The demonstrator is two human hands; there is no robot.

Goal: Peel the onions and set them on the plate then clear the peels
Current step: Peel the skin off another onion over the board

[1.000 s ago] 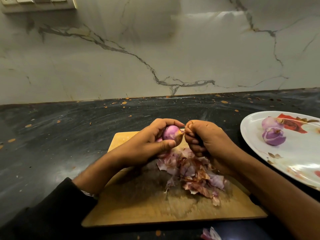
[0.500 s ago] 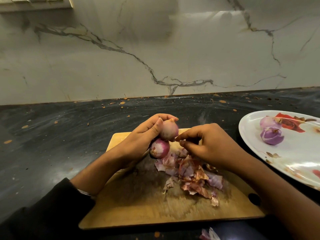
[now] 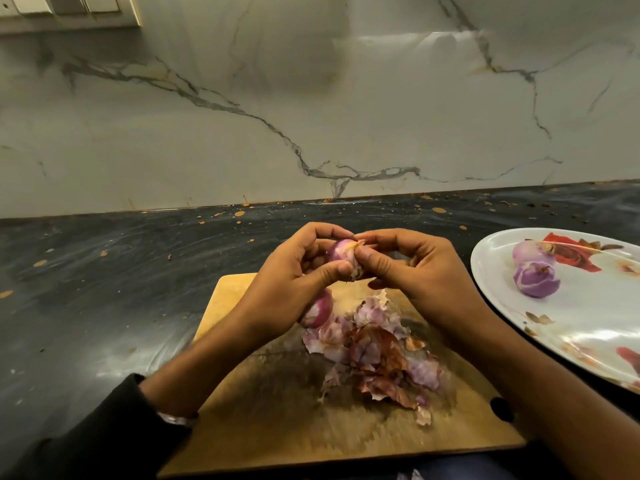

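My left hand (image 3: 294, 282) grips a small purple onion (image 3: 341, 251) above the wooden cutting board (image 3: 277, 424). My right hand (image 3: 412, 268) pinches a strip of skin at the onion's top between thumb and forefinger. A second onion (image 3: 317, 311) with skin on lies on the board, partly hidden under my left hand. A heap of purple and brown peels (image 3: 374, 355) covers the middle of the board. Two peeled onions (image 3: 535, 278) rest on the white flowered plate (image 3: 588, 327) at the right.
The board lies on a dark stone counter (image 3: 104, 278) speckled with small orange flecks. A marble backsplash (image 3: 311, 116) rises behind it. A light switch panel (image 3: 65, 8) is at the top left. One stray peel (image 3: 410, 475) lies at the bottom edge, in front of the board.
My right hand has come back up from the peels to the onion in my left hand and now pinches its skin. The view has shifted slightly.
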